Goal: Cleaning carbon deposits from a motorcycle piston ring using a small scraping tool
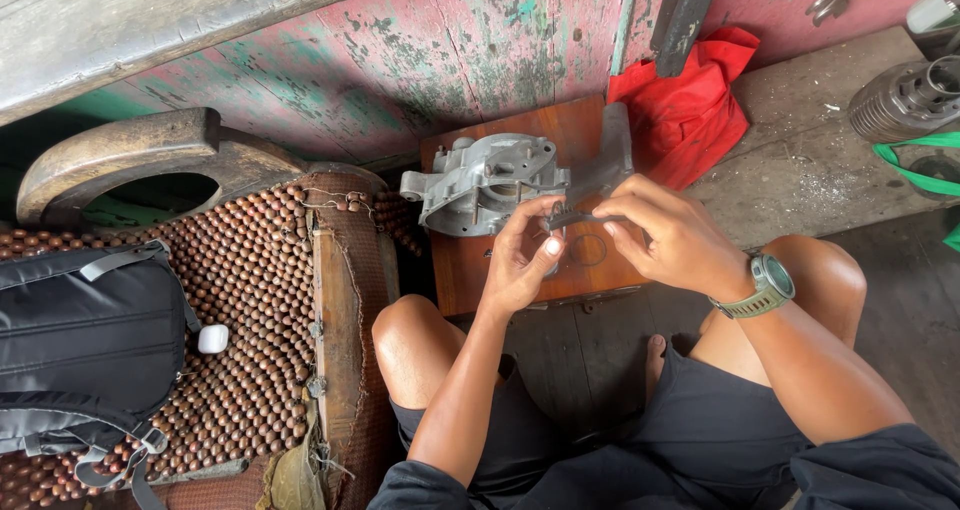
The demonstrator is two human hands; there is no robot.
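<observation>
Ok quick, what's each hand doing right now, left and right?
Left hand: closed on one end of a small dark part, pinched at the fingertips.
Right hand: closed on the other end of the same part.

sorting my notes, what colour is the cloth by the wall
Red; the crumpled cloth shows clearly in the head view.

Dark short sleeves, dark shorts — an olive-green wristwatch [768, 285] on the right wrist.

1. A small, dark, slender metal part [570, 216] lies roughly level, pinched at both ends between fingertips, above a brown wooden board.
2. It hangs just in front of a grey cast-metal housing.
</observation>
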